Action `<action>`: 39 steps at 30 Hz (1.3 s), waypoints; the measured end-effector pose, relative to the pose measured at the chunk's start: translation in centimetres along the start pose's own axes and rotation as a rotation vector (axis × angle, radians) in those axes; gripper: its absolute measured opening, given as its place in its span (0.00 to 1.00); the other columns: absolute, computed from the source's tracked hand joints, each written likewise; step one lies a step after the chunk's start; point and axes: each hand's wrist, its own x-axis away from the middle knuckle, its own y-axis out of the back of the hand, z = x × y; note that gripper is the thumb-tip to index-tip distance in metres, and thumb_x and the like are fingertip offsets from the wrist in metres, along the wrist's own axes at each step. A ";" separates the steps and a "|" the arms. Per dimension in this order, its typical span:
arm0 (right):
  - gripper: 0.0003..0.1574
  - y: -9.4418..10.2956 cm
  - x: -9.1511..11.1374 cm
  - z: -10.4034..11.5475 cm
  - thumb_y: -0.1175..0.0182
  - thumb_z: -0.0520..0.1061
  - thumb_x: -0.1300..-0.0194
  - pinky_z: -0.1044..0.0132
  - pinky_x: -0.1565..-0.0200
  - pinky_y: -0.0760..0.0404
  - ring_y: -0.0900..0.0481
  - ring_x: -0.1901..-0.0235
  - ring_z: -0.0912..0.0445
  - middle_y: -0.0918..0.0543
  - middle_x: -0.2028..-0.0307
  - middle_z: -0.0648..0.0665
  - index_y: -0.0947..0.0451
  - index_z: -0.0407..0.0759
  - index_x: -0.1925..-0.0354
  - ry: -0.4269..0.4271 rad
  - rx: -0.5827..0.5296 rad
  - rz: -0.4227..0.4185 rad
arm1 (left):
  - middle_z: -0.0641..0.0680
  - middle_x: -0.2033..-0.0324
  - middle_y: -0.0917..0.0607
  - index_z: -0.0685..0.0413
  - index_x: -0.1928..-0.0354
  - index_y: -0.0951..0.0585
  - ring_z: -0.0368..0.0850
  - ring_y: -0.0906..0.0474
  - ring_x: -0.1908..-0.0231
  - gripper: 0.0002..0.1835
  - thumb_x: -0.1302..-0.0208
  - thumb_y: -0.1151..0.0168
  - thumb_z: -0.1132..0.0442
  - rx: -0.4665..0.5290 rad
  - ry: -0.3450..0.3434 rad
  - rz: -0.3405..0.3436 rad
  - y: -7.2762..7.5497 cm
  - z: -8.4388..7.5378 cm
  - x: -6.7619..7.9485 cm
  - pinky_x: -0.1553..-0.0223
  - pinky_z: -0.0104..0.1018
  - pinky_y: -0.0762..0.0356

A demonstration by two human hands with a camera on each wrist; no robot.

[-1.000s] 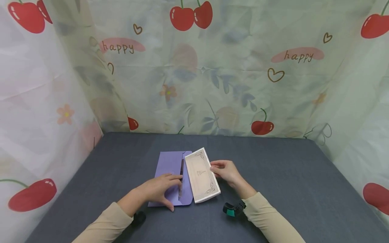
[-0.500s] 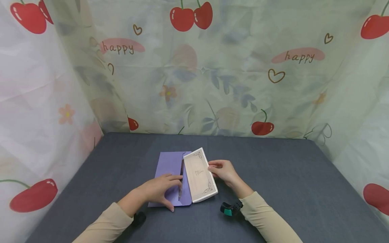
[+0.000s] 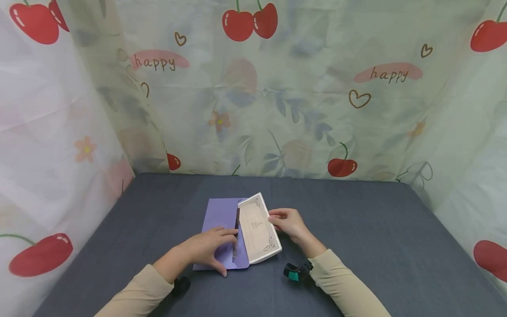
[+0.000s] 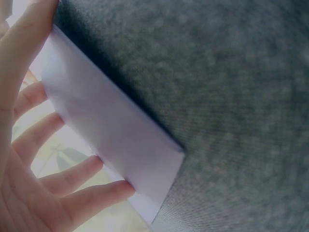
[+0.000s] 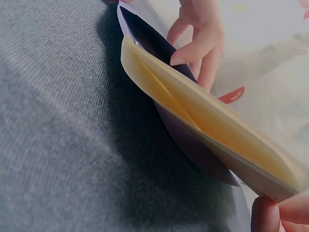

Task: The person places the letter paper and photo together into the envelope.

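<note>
A purple envelope [image 3: 222, 211] lies on the dark table with its long opening facing right. My left hand [image 3: 210, 246] rests on it; in the left wrist view its spread, fairly straight fingers [image 4: 72, 176] touch the envelope [image 4: 111, 116]. My right hand [image 3: 289, 223] pinches the right edge of a folded cream card [image 3: 257, 229] with ornate corners. The tilted card overlaps the envelope's flap, its left edge at the opening. In the right wrist view the folded card [image 5: 193, 116] stands slightly gaping in front of the envelope's dark mouth [image 5: 149, 36].
The dark grey tablecloth [image 3: 356, 229] spreads around both hands. A patterned curtain [image 3: 253, 110] with cherries hangs behind and at the sides. A black wrist device with a green part [image 3: 295, 273] sits by the right sleeve; a dark one [image 3: 181, 285] is under the left wrist.
My right hand has moved slightly left with the card, whose left edge now lies closer to the envelope's opening. The left hand and the envelope have stayed nearly still.
</note>
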 end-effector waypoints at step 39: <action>0.19 -1.7 0.3 0.4 0.40 0.34 0.43 0.67 0.68 0.17 0.20 0.73 0.62 0.16 0.64 0.36 0.23 0.30 0.52 0.013 -0.028 0.015 | 0.52 0.33 0.33 0.43 0.48 0.26 0.62 0.38 0.35 0.36 0.61 0.27 0.39 0.018 0.034 0.027 0.1 0.0 0.0 0.37 0.55 0.36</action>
